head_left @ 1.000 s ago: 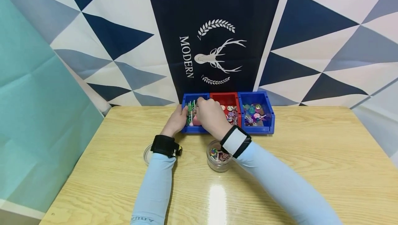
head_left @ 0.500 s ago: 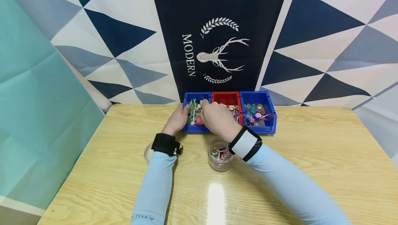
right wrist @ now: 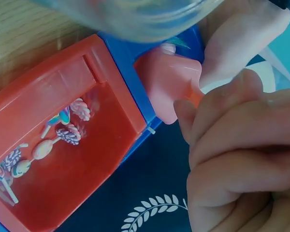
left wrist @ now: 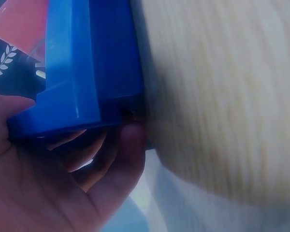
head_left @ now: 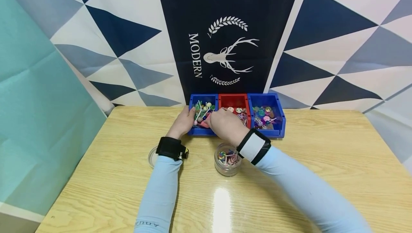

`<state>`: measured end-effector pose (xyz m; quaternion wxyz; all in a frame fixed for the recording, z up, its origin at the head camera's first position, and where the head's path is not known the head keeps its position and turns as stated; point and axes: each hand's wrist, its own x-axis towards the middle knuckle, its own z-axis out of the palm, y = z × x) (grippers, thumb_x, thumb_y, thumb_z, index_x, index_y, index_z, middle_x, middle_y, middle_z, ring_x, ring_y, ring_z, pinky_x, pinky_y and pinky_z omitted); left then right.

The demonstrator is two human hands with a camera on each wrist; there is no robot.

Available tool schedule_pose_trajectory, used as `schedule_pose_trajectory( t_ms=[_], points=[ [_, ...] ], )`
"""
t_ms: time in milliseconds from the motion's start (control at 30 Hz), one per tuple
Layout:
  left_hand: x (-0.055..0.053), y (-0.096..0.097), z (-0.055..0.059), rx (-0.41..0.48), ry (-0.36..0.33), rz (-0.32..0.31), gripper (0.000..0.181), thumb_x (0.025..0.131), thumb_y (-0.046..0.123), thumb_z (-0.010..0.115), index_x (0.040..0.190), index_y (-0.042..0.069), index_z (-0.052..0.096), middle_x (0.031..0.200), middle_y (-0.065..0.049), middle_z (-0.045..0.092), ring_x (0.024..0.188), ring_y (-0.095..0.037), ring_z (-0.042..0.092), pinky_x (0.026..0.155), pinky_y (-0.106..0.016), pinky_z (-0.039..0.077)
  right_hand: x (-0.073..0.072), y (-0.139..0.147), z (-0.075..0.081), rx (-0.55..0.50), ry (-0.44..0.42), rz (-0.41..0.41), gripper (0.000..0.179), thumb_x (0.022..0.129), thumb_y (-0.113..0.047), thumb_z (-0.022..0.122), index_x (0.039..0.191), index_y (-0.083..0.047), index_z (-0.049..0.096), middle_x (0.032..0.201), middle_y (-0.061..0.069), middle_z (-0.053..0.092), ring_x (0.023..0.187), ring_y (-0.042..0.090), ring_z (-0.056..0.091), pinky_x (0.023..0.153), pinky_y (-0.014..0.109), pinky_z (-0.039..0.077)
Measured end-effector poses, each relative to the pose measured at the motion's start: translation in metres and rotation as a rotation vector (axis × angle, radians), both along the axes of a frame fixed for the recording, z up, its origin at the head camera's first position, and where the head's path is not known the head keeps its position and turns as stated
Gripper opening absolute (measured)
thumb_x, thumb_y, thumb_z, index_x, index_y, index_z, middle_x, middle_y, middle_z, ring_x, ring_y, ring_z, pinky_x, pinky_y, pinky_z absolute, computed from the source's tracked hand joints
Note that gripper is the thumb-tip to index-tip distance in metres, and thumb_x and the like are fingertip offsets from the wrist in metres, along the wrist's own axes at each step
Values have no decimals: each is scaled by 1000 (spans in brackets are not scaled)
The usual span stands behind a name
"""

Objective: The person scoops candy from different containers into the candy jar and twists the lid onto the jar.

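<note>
My right hand (head_left: 227, 125) holds a pink scoop (head_left: 205, 121) with curled fingers. The scoop's head sits in the left blue bin (head_left: 200, 131), among small lollipops and green pieces (head_left: 200, 113). In the right wrist view the pink scoop (right wrist: 166, 77) shows beyond the curled right hand (right wrist: 246, 145); its handle is mostly hidden. My left hand (head_left: 181, 122) grips that bin's left side. In the left wrist view, the left hand (left wrist: 72, 179) has its thumb on the blue bin's wall (left wrist: 72, 63) and its fingers underneath.
A red bin (head_left: 233, 98) with lollipops and another blue bin (head_left: 277, 133) with mixed pieces stand to the right. An uncovered clear jar (head_left: 226, 171) with lollipops stands in front, below the right wrist. A clear lid (head_left: 152, 157) lies beside the left wrist.
My right hand has shifted to the right with the scoop, uncovering more of the left bin's lollipops, and some of these lie differently. The left hand keeps its grip on the bin.
</note>
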<state>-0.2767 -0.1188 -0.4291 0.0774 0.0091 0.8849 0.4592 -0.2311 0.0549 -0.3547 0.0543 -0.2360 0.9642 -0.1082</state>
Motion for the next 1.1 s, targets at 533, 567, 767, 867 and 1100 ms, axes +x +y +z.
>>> schedule_pose_trajectory(
  t_ms=[533,567,767,867,1100],
  points=[
    [-1,-1,0,33,-27,1,48,110,36,28,142,1,36,136,-19,47,122,-30,45,110,-47,34,-12,19,2,-84,-522,-20,40,109,-32,39,91,-3,60,62,2,44,51,17,46,54,30,39],
    [-1,-1,0,30,-31,-1,49,110,37,27,143,1,35,138,-18,46,123,-29,45,110,-47,33,-12,21,1,-132,-565,-33,41,109,-32,39,86,-4,57,58,1,42,46,16,42,49,28,35],
    [-2,-2,-1,27,-28,-14,50,110,38,27,143,1,35,140,-19,46,127,-30,44,110,-47,33,-15,28,-7,-513,-842,-121,40,110,-24,35,96,6,57,52,-2,35,35,10,29,37,23,26],
    [-2,-2,0,30,-27,-18,51,110,38,27,145,1,34,143,-19,44,131,-30,43,112,-48,31,-17,31,-12,-715,-993,-156,39,111,-20,32,114,12,55,55,-2,33,36,9,26,37,20,25],
    [-2,-3,-2,5,-26,-36,55,110,40,25,149,1,30,150,-19,40,139,-30,38,113,-47,30,-17,32,-27,-1032,-1231,-252,32,111,-18,31,119,9,45,58,-2,32,36,6,29,36,17,24]
  ],
)
